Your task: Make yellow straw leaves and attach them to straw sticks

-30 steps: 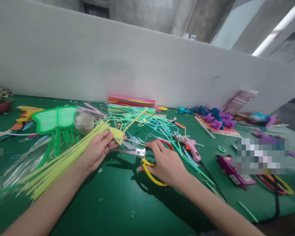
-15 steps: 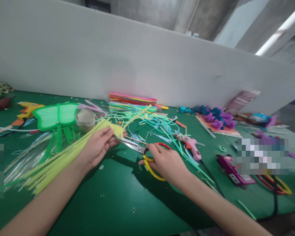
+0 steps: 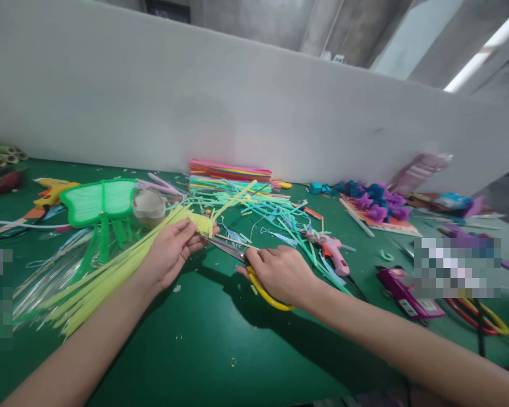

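Note:
Between its thumb and fingers, my left hand [image 3: 176, 249] pinches a yellow-green piece [image 3: 202, 224] from which long strips [image 3: 106, 282] trail down past my forearm to the left. My right hand [image 3: 277, 274] is wrapped round scissors [image 3: 268, 294] with yellow and red handles. Their blades point left, with the tips at the lower edge of the yellow-green piece, beside my left fingertips. A thin stick [image 3: 237, 241] runs from that piece toward my right hand; whether my right fingers touch it, I cannot tell.
A green winged shape [image 3: 95, 203] and a yellow glue gun [image 3: 51, 191] lie left. Behind my hands are colourful strips [image 3: 229, 169] and loose cuttings. To the right are a pink glue gun [image 3: 334, 254], purple flowers [image 3: 377, 209] and a magenta device [image 3: 407, 294].
My right hand has shifted slightly left along the scissors and turned, now covering most of the red handle. The blades look closer together. My left hand has stayed almost in place.

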The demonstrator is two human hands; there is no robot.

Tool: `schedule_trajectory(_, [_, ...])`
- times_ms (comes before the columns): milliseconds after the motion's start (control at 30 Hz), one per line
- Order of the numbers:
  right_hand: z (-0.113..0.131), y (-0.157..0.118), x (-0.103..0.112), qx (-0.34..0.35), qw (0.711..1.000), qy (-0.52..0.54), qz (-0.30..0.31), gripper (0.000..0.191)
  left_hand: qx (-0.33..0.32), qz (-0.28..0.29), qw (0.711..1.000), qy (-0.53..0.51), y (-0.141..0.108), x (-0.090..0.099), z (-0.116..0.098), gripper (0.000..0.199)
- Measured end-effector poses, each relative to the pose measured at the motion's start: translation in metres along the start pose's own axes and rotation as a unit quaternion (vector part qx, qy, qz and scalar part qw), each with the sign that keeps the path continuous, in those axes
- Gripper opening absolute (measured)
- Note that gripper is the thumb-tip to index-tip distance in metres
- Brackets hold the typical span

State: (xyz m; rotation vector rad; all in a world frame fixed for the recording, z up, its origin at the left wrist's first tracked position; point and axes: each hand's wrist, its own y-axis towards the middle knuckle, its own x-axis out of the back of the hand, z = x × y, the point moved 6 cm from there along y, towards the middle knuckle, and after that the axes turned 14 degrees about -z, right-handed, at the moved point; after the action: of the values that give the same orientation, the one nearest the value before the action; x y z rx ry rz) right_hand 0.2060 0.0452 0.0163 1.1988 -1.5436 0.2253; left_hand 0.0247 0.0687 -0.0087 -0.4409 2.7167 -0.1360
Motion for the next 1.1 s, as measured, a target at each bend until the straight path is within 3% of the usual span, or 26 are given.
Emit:
schedule_trajectory(300, [0.003, 0.0, -0.014, -0.058, 0.997, 0.02, 0.047, 0.044, -0.016, -0.03, 0.999, 0.0, 0.0, 0.002, -0.004, 0.02])
schedule_trajectory(467, [-0.004, -0.001, 0.001, -0.093, 0.995, 0.008, -0.016, 0.053, -0.044, -0.052, 0.997, -0.029, 0.004, 0.009, -0.007, 0.015])
schedule_trajectory(567, [-0.01, -0.019, 0.011, -0.143, 0.989, -0.004, -0.039, 0.048, -0.077, -0.059, 0.994, -0.054, 0.005, 0.012, -0.013, 0.014])
schedule_trajectory(667, [-0.013, -0.044, 0.005, -0.196, 0.98, 0.004, 0.018, 0.042, -0.115, -0.054, 0.989, -0.075, 0.004, 0.012, -0.019, 0.015])
schedule_trajectory(767, [-0.018, -0.06, -0.01, -0.232, 0.964, 0.031, 0.125, 0.028, -0.135, -0.048, 0.985, -0.096, 0.002, 0.011, -0.022, 0.017])
schedule_trajectory(900, [-0.024, -0.05, -0.012, -0.231, 0.947, 0.129, 0.181, 0.019, -0.14, -0.057, 0.982, -0.113, -0.003, 0.009, -0.024, 0.023])
schedule_trajectory(967, [-0.026, -0.034, -0.004, -0.238, 0.942, 0.189, 0.146, 0.024, -0.137, -0.059, 0.982, -0.114, -0.006, 0.007, -0.025, 0.026])
schedule_trajectory(1033, [-0.026, -0.017, 0.006, -0.276, 0.921, 0.268, 0.058, 0.024, -0.13, -0.061, 0.983, -0.112, -0.009, 0.004, -0.025, 0.027])
schedule_trajectory(1067, [-0.024, -0.009, 0.008, -0.301, 0.893, 0.334, 0.016, 0.025, -0.124, -0.061, 0.984, -0.109, -0.01, 0.003, -0.024, 0.028])
schedule_trajectory(1100, [-0.021, -0.002, 0.006, -0.333, 0.844, 0.42, -0.013, 0.026, -0.116, -0.06, 0.986, -0.105, -0.011, 0.001, -0.022, 0.028])
